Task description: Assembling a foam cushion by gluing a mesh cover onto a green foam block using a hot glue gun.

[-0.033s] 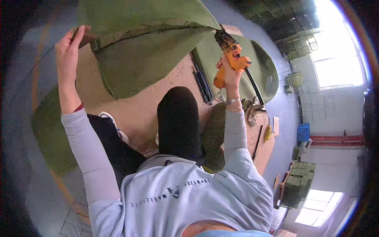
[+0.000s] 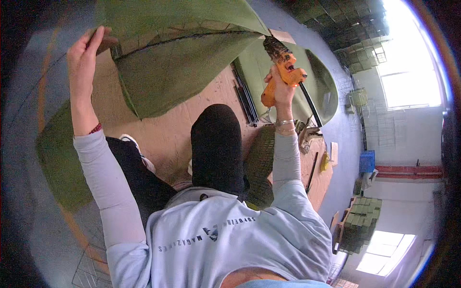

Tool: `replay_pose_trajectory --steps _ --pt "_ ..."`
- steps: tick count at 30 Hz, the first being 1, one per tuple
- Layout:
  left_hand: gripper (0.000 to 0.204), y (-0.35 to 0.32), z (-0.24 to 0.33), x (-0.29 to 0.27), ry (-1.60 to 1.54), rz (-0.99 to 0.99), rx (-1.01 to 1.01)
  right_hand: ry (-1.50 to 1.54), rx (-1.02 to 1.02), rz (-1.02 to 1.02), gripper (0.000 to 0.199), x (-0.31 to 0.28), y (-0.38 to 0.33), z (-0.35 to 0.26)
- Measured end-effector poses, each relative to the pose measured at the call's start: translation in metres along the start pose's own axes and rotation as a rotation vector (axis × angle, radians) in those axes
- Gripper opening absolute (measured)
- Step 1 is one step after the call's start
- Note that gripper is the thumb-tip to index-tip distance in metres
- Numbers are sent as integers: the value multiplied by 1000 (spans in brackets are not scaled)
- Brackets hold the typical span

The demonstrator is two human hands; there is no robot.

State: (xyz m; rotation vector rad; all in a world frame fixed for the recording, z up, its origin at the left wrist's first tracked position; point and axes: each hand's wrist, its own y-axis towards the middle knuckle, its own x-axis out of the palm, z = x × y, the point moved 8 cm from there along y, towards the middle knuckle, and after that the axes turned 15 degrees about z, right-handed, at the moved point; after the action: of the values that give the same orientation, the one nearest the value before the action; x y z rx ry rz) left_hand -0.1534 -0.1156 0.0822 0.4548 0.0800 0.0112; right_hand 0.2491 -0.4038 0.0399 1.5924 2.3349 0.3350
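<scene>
A large sheet of green mesh (image 2: 177,72) spreads in front of me, crossed by a dark seam. My left hand (image 2: 84,60) pinches its edge at the far left between thumb and fingers. My right hand (image 2: 282,89) is wrapped round the handle of an orange hot glue gun (image 2: 290,72). Its blackened nozzle points up at the mesh's right corner, close to the seam's end; I cannot tell whether it touches. A long black glue stick (image 2: 310,106) juts from the gun's back.
Brown cardboard (image 2: 165,137) lies under the mesh. Several black sticks (image 2: 246,98) rest right of my knee. Farther right are more green sheeting (image 2: 266,65), a yellow object (image 2: 325,162) and a blue crate (image 2: 367,161). Green stacks (image 2: 360,223) stand along the wall.
The glue gun has shifted very slightly right and down. My left hand has risen a little, still gripping the mesh edge.
</scene>
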Motion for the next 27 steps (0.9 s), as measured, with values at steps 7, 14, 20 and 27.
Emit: replay_pose_trajectory --steps 7,14,20,27 --pt "38 19 -41 -5 -15 64 -1 29 -2 -12 15 -5 14 -8" --pt "32 -12 33 -2 40 162 -24 86 54 -91 16 3 18 -19" --pt "29 -16 36 -3 -131 143 20 84 85 -73 19 -1 21 -13" --pt "28 -14 35 0 -141 99 45 77 61 -71 19 -2 19 -17"
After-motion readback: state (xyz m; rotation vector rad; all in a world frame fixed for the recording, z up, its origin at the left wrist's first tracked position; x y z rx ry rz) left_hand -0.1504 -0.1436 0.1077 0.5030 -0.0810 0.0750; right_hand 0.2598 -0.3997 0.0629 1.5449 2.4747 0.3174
